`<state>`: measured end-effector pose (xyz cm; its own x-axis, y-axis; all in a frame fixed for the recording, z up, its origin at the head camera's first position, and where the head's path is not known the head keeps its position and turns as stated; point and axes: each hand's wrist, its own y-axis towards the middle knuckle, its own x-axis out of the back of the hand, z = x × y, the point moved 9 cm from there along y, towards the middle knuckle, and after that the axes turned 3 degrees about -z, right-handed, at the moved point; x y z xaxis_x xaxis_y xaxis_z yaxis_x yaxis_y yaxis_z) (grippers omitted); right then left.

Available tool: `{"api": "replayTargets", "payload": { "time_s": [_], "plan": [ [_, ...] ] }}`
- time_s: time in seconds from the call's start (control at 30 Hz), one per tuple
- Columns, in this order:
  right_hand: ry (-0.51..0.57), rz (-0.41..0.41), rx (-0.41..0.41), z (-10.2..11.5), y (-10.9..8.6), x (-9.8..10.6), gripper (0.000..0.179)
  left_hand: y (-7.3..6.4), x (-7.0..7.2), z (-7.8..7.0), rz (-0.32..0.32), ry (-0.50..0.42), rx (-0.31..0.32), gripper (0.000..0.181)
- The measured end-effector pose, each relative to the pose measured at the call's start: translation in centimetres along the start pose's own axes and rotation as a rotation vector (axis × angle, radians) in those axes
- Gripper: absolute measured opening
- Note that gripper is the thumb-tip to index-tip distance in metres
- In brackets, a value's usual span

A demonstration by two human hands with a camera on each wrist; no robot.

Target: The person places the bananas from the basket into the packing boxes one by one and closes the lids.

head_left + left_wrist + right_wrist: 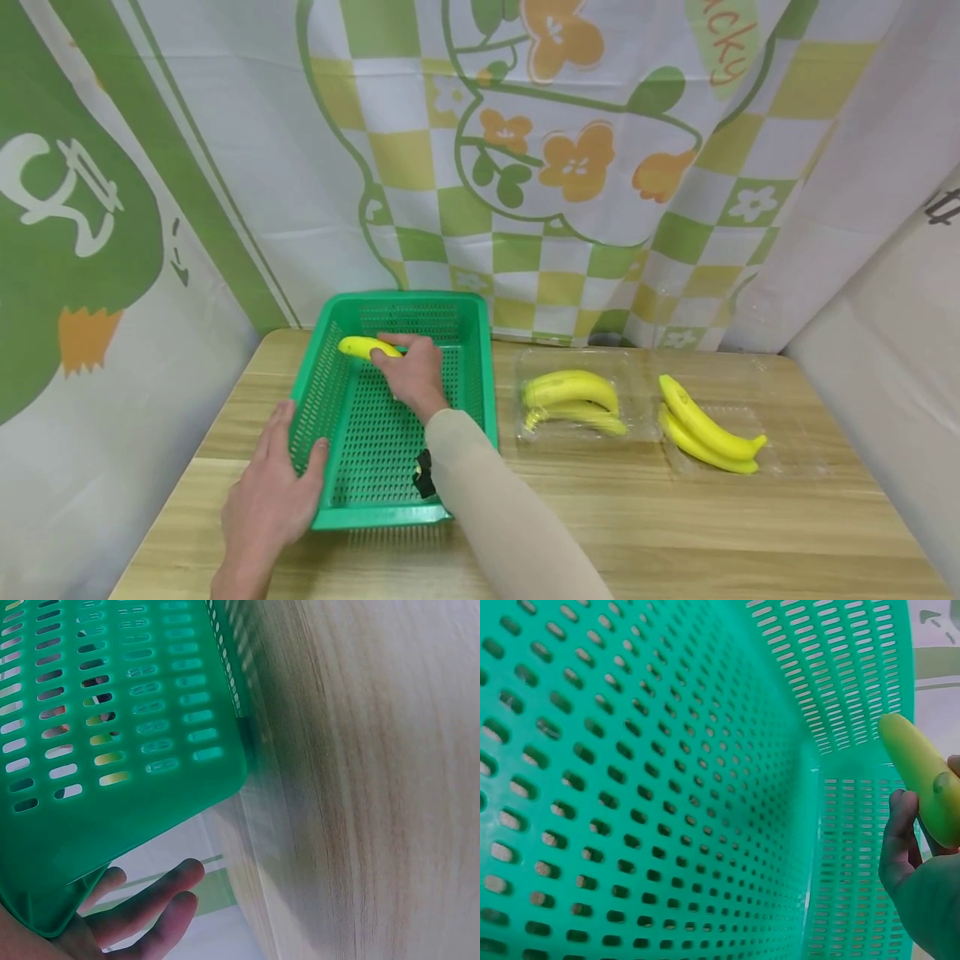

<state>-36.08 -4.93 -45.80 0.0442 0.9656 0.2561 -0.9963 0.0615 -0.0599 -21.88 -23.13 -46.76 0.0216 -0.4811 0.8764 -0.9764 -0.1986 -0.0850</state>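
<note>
My right hand grips a yellow banana above the floor of a green plastic basket, toward its back left. In the right wrist view, fingers and thumb close round the banana, and its tip sticks out past them toward the perforated wall. At the basket's left rim lies my left hand, with its thumb over the edge and its fingers along the outside. The left wrist view shows those fingers fairly straight beside the basket's side. No fruit shows on the visible basket floor.
Right of the basket, a clear plastic box holds bananas. Farther right, two bananas lie in another clear container. A patterned curtain hangs behind the wooden table.
</note>
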Motion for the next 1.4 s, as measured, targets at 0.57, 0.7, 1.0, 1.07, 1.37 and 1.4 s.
{"api": "replayTargets", "payload": {
  "time_s": [0.57,0.7,1.0,1.07,1.37,1.4],
  "plan": [
    [0.104,-0.075,0.138,2.5,-0.5,2.9,0.029,0.0,0.2,-0.3,-0.009,0.008,0.003,0.081],
    [0.105,-0.096,0.108,3.2,-0.3,3.9,0.026,0.0,0.4,-0.4,-0.019,0.005,-0.003,0.081],
    [0.063,-0.080,0.095,4.9,-0.2,6.7,0.024,0.0,0.4,-0.2,-0.008,0.001,0.006,0.081],
    [0.055,-0.063,0.114,5.4,-0.2,7.3,0.025,0.0,0.3,-0.2,-0.005,0.000,0.009,0.081],
    [0.060,-0.033,0.088,6.1,-0.1,11.1,0.029,-0.1,0.0,-0.1,-0.004,0.004,0.008,0.080],
    [0.059,-0.037,0.093,6.1,-0.1,11.5,0.029,-0.1,0.0,0.0,-0.004,0.004,0.009,0.080]
  ]
}}
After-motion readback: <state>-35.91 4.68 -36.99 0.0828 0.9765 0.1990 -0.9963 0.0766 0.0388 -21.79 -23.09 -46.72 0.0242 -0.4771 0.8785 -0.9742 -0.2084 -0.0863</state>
